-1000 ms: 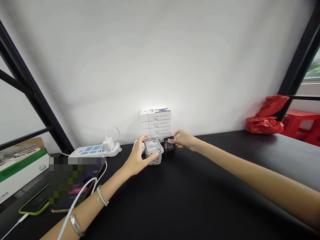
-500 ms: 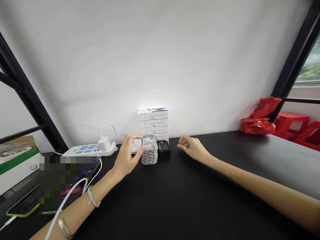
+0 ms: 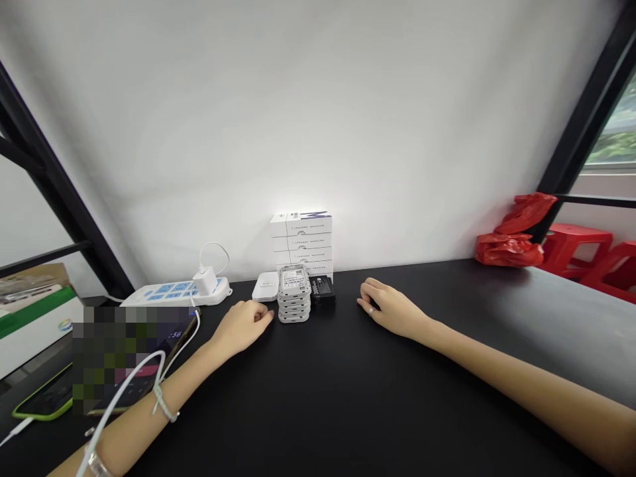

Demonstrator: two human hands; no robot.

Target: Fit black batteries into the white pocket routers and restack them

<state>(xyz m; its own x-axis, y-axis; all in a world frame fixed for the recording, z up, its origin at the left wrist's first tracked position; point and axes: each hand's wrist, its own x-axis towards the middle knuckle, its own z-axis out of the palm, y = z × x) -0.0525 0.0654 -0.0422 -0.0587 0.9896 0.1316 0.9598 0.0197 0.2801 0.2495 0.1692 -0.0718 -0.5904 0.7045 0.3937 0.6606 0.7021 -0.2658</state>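
Note:
On the black table, my left hand (image 3: 244, 324) rests just left of a stack of several pale, rounded device shells (image 3: 294, 296), apart from it. Its fingers are curled and nothing shows in them. The top shell bears a printed label. My right hand (image 3: 395, 310), with a ring on one finger, lies right of the stack, loosely closed and holding nothing visible. Between stack and right hand sit black batteries (image 3: 324, 290) with white print. A white rounded cover or device (image 3: 265, 287) lies behind my left fingertips.
White flat boxes (image 3: 302, 228) are piled against the wall. At left are a power strip (image 3: 166, 291) with a plugged charger (image 3: 203, 279), a phone in a green case (image 3: 47, 397), a partly pixelated device, and a white cable crossing my left forearm. A red plastic bag (image 3: 511, 248) sits at right.
My left hand has come off the top of the shell stack and down to the table at its left, its fingers closing. My right hand has lowered slightly onto the table.

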